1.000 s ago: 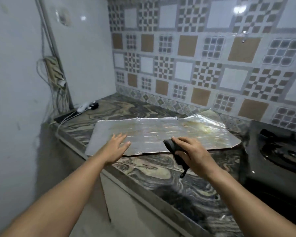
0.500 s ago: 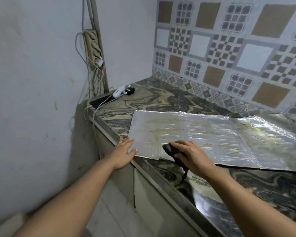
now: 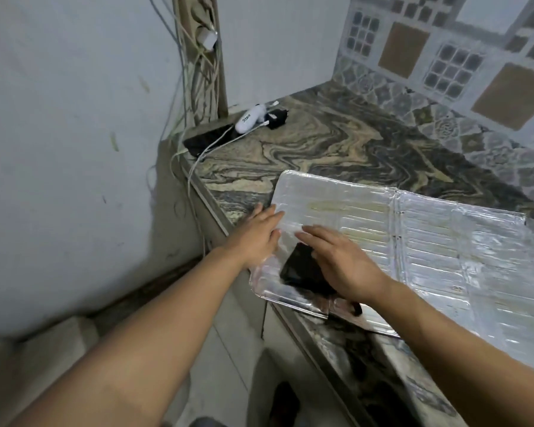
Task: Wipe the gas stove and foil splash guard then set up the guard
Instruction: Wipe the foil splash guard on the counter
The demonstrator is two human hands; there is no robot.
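Note:
The foil splash guard (image 3: 438, 241) lies flat and unfolded on the marbled countertop (image 3: 327, 143), its near left corner hanging a little over the counter's front edge. It shows yellowish stains near the top left. My right hand (image 3: 336, 260) presses a black cloth (image 3: 302, 272) flat onto the guard's left panel, fingers extended over the cloth. My left hand (image 3: 259, 235) rests palm down with fingers apart on the guard's left edge. The gas stove is out of view.
A white device (image 3: 249, 118), a black adapter (image 3: 278, 118) and a dark phone (image 3: 208, 140) with white cables lie at the counter's far left corner. A power strip (image 3: 201, 26) hangs on the wall. Patterned tiles (image 3: 444, 57) back the counter. Cabinet doors (image 3: 228, 349) stand below.
The view has swung left and down. My right hand has slid the cloth onto the guard's left panel and flattened over it. My left hand has moved onto the guard's left edge.

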